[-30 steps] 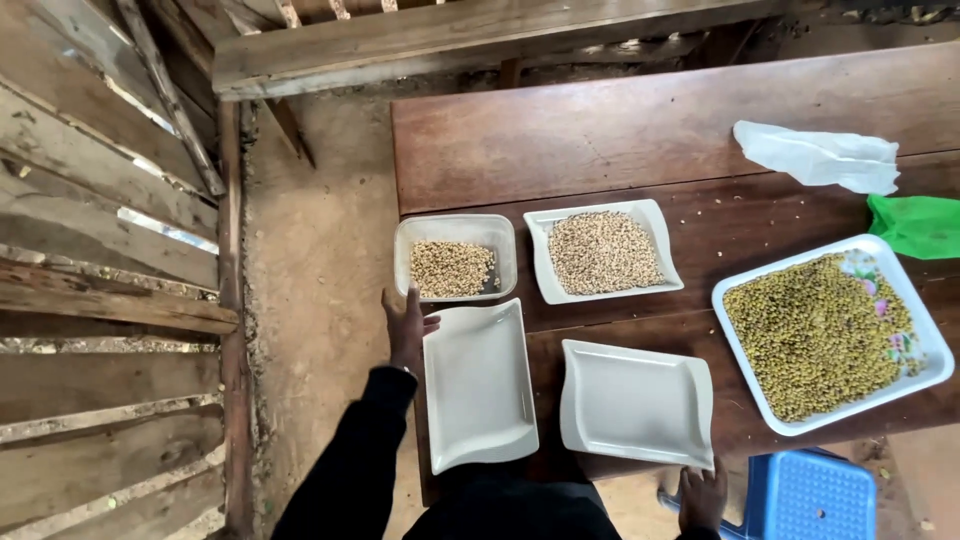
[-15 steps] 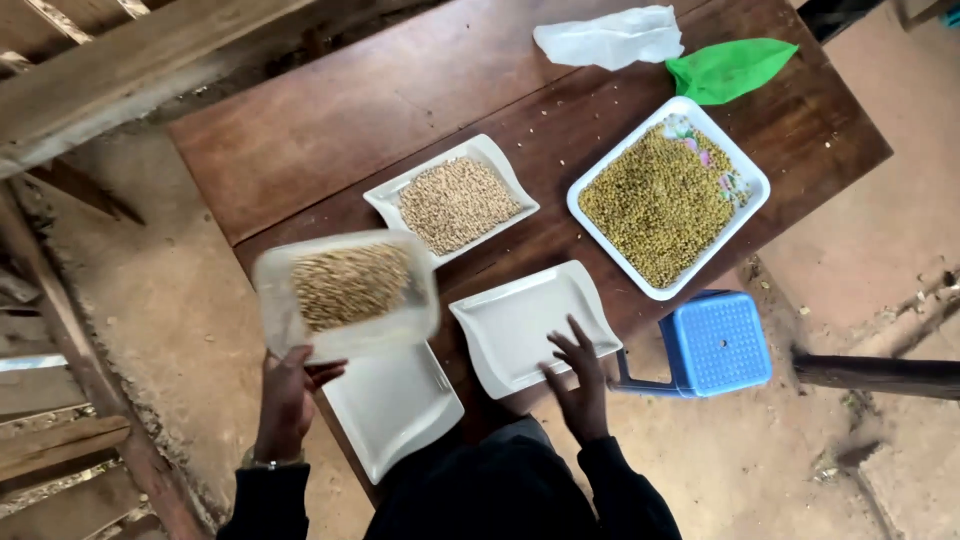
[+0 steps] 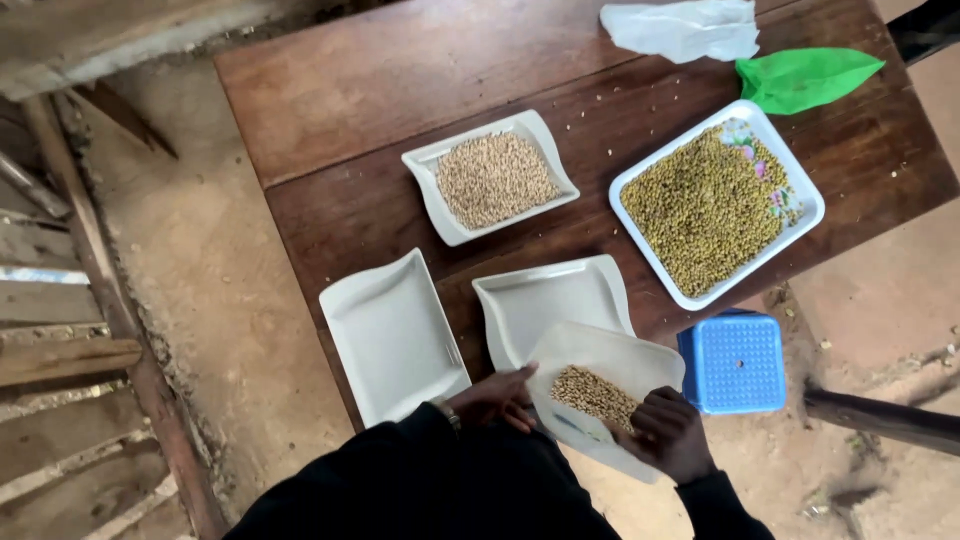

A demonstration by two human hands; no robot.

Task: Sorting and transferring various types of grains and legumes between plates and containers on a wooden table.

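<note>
At the far left of the wooden table (image 3: 400, 90) lies an empty white dish (image 3: 392, 337), close to the table's edge, with nothing in it yet. Just to its right my left hand (image 3: 492, 398) grips the near rim of the small white tray (image 3: 603, 392), thumb and fingers pinched on its edge. The tray sits tilted in front of me, held up off the table between both hands, and its small heap of pale grains (image 3: 594, 396) has gathered toward the low side. Behind it a second empty dish (image 3: 540, 300) rests on the table, partly covered by the tray I hold. Farther back stands a dish of pale grains (image 3: 495, 181), filled and left alone. My right hand (image 3: 668, 433) clasps the tray's right side, fingers curled over the rim.

Beyond my right hand a blue plastic stool (image 3: 735, 362) stands on the dirt floor beside the table. Up on the table's right part the big white tray of greenish grains (image 3: 712, 207) is still heaped full. I judge the work is at an early stage: one dish is filled, one small portion is in my hands, two dishes are empty, and the big tray looks barely touched. At the back right lie a crumpled white bag (image 3: 688, 27) and a green bag (image 3: 805, 76).
</note>
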